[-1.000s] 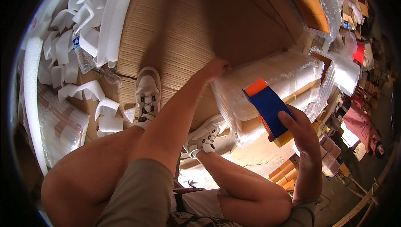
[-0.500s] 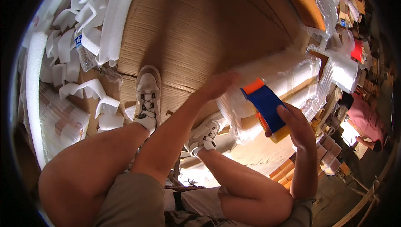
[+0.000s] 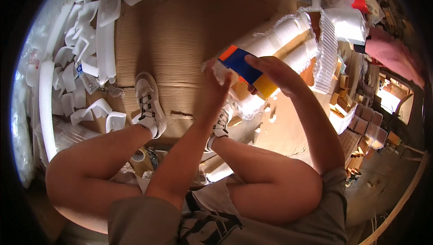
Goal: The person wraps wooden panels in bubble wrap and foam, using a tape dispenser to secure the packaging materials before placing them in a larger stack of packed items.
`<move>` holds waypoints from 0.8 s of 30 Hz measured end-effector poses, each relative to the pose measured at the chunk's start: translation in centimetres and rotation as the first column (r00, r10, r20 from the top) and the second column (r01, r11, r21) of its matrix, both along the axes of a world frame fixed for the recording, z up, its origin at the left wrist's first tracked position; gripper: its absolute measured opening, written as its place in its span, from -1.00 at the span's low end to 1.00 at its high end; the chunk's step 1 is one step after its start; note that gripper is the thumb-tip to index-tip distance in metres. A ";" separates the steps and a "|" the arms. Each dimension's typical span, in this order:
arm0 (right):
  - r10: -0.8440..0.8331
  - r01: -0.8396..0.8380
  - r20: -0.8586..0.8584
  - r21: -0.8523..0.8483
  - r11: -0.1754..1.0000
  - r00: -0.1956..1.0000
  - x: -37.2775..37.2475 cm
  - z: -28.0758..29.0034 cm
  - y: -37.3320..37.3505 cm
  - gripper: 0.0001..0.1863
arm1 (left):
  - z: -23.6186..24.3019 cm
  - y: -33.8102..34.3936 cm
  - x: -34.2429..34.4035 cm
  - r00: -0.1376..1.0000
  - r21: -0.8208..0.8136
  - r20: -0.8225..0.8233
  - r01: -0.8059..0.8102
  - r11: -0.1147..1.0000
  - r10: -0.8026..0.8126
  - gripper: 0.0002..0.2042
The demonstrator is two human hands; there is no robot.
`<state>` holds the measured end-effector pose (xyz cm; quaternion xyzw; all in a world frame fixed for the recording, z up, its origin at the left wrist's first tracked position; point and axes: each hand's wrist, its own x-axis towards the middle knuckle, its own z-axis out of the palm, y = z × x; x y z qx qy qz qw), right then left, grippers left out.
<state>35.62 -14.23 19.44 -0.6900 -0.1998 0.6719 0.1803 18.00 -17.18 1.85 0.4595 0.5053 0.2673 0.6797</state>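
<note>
My right hand (image 3: 273, 73) is closed around a blue and orange tape dispenser (image 3: 243, 64) with a yellowish roll in it. The dispenser's orange end points up and left, over the near end of a long package (image 3: 275, 35) wrapped in clear plastic, with a brown strip along it. My left hand (image 3: 217, 82) is at that same end, thumb apart from the fingers. Shadow covers its fingers, and whether they press on the wrap is hard to make out.
Cardboard (image 3: 167, 28) covers the floor ahead. White foam pieces (image 3: 83, 46) and a plastic bottle (image 3: 89, 80) lie at the left. A tape roll (image 3: 138, 155) sits between my legs. Stacked boxes (image 3: 367, 123) and a person in pink (image 3: 390, 51) are at the right.
The dispenser in my right hand has moved left and up, onto the package's near end. My left hand has come back toward me beside it. The whole view has shifted.
</note>
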 end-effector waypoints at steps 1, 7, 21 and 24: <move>0.079 -0.076 0.144 -0.026 0.997 0.986 -0.5 -0.3 -1.1 -0.39 | -0.6 0.2 -0.1 0.999 0.037 0.045 0.008 0.999 -0.010 -0.30; -0.031 -0.001 0.250 0.127 0.992 0.968 -0.7 2.4 -10.6 -0.50 | -1.2 0.7 0.6 0.999 0.180 0.036 -0.007 0.984 0.000 -0.45; -0.099 0.047 0.335 0.160 0.986 0.937 3.0 2.2 -34.5 -0.64 | 1.5 1.6 1.1 0.997 0.196 -0.014 0.080 0.977 -0.079 -0.45; -0.120 0.046 0.329 0.223 0.974 0.937 3.7 0.3 -35.8 -0.65 | 4.3 0.3 0.7 0.887 0.819 -0.455 0.381 0.428 0.082 -0.40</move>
